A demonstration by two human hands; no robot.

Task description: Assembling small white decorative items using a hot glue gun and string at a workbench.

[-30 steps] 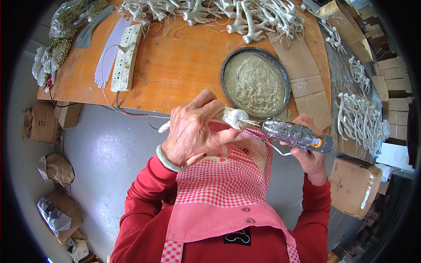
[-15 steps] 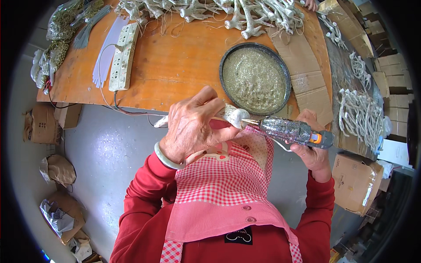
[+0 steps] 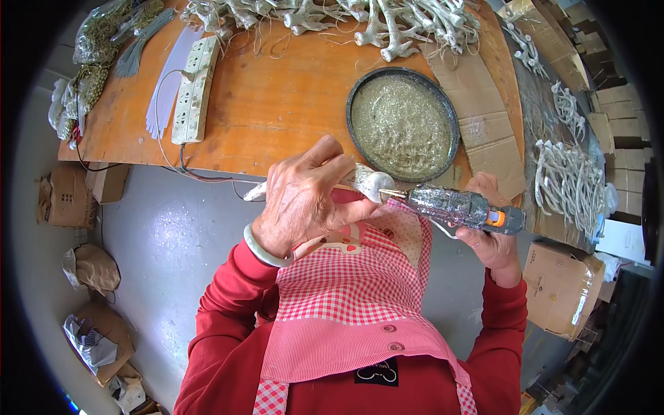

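**Head view: glue-gun tip meets the white piece, end to end**

Head view has us looking down on both our hands in front of the near edge of the orange table (image 3: 277,117). Our left hand (image 3: 304,197) is curled closed around a small white branch-like piece (image 3: 370,183); its long axis runs left to right, one thin end poking out at the left of our fist, the rounded end showing at the right. Our right hand (image 3: 494,235) is wrapped shut around a glue gun (image 3: 456,206) crusted with glitter, orange at its rear. The gun lies nearly level, nozzle pointing left, its tip touching or just beside the piece's rounded end; we cannot tell which. So the two long axes fall almost in one line, and our left hand is the nearer to the piece.

Just beyond the gun sits a round dark pan (image 3: 403,124) of coarse, gold-green glitter. Farther off lies a heap of pale, knobbly branches (image 3: 387,21), matt and chalky. A white power strip (image 3: 195,90) lies far left, flat cardboard (image 3: 477,111) to the right
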